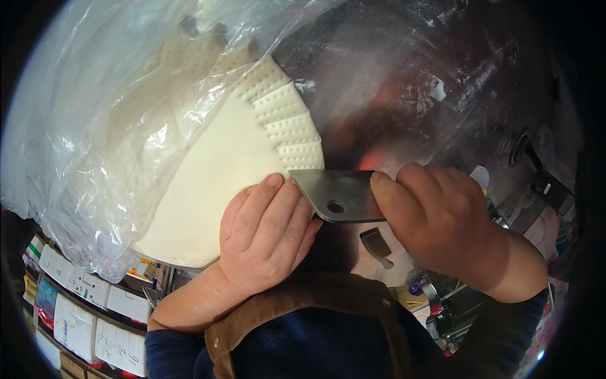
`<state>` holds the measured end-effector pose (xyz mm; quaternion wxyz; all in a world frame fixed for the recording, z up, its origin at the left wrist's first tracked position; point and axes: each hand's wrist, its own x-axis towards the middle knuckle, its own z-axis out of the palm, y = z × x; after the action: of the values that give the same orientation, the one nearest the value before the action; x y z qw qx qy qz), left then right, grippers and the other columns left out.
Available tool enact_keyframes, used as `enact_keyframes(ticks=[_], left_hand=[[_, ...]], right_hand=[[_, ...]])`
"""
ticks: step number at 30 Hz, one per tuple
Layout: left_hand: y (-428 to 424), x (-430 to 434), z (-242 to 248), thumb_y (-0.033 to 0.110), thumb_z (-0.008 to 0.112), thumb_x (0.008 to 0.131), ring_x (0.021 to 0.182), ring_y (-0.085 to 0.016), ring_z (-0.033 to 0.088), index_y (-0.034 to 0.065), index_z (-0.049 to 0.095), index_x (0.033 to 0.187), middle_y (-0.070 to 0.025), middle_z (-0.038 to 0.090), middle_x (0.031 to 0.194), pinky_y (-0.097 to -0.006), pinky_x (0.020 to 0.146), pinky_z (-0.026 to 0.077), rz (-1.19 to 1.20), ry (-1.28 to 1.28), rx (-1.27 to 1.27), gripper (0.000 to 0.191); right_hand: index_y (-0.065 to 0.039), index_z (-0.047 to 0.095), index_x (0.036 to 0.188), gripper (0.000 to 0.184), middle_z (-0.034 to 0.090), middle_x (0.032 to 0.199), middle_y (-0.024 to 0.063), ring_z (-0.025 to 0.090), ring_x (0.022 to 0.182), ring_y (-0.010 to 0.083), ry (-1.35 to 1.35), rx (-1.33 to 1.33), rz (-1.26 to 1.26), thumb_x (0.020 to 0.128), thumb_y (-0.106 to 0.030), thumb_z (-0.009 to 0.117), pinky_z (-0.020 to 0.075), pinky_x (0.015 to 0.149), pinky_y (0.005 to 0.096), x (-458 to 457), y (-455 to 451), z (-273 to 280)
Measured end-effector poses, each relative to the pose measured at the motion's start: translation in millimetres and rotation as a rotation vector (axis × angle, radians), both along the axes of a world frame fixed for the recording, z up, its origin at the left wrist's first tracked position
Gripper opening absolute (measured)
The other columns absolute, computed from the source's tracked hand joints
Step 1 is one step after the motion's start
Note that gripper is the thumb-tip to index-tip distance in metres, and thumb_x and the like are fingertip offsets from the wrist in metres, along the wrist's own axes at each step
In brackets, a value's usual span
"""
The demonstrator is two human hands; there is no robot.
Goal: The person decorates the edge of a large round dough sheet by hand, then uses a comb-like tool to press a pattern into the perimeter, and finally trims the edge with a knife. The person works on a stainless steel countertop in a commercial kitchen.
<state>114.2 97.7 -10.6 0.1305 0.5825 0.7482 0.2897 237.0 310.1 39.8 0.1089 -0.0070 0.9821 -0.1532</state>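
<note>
A large round sheet of pale dough lies before me, its right edge cut into overlapping flaps marked with rows of small dimples. Clear plastic film covers its left and upper parts. My left hand rests on the lower right part of the dough, fingers close together, fingertips near the last flap. My right hand grips a wide metal blade with a round hole. The blade's pointed corner touches the dough's edge beside my left fingertips. The underside of my left hand is hidden.
A dark table surface with white powdery smears spreads to the right. A comb lies near my right forearm. A black device on a stand is at the far right. Shelves with white boxes stand at the lower left.
</note>
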Motion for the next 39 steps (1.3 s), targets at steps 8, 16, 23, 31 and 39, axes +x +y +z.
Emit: enact_keyframes(ticks=[8,16,23,31,39], left_hand=[[0.7,0.0,-0.2,0.017,0.077,0.075,0.114,-0.034,0.060,-0.0020,0.073,0.101,-0.0156,0.066,0.116,-0.0424,0.085,0.052,0.005,0.014,0.000,0.033],[0.8,-1.7,-0.7,0.017,0.076,0.075,0.114,-0.034,0.060,-0.0015,0.073,0.102,-0.0153,0.066,0.116,-0.0421,0.085,0.052,0.006,0.013,-0.017,0.032],[-0.1,-3.1,-1.0,0.017,0.077,0.074,0.114,-0.034,0.059,-0.0015,0.072,0.102,-0.0155,0.066,0.116,-0.0420,0.084,0.052,0.001,-0.001,-0.012,0.034],[2.0,-4.3,5.4,0.015,0.078,0.072,0.116,-0.036,0.058,-0.0036,0.070,0.109,-0.0175,0.063,0.123,-0.0436,0.090,0.051,-0.016,-0.023,-0.050,0.042],[-8.6,1.8,8.5,0.012,0.078,0.073,0.114,-0.037,0.061,-0.0056,0.068,0.116,-0.0188,0.065,0.124,-0.0450,0.095,0.049,-0.052,-0.096,0.012,0.047]], right_hand=[[-0.001,0.064,0.108,0.028,0.054,0.078,0.0076,0.060,0.062,0.0234,-0.142,-0.061,0.002,0.082,-0.011,0.066,0.0483,0.054,0.0343,-5.5,5.7,12.2],[-0.002,0.064,0.107,0.028,0.054,0.077,0.0076,0.061,0.062,0.0234,-0.168,-0.081,0.001,0.081,-0.010,0.066,0.0488,0.054,0.0353,-10.4,7.0,11.0],[-0.005,0.061,0.097,0.018,0.054,0.078,0.0083,0.062,0.062,0.0248,-0.279,-0.097,-0.002,0.081,-0.010,0.064,0.0498,0.054,0.0358,-20.2,8.6,14.0],[-0.010,0.057,0.091,0.013,0.058,0.079,0.0072,0.064,0.064,0.0250,-0.182,-0.007,-0.040,0.080,-0.010,0.062,0.0516,0.053,0.0349,-13.2,2.6,2.4],[-0.013,0.053,0.085,0.011,0.054,0.072,0.0041,0.064,0.060,0.0217,-0.138,0.053,-0.056,0.078,-0.010,0.062,0.0520,0.050,0.0319,16.3,17.1,3.2]])
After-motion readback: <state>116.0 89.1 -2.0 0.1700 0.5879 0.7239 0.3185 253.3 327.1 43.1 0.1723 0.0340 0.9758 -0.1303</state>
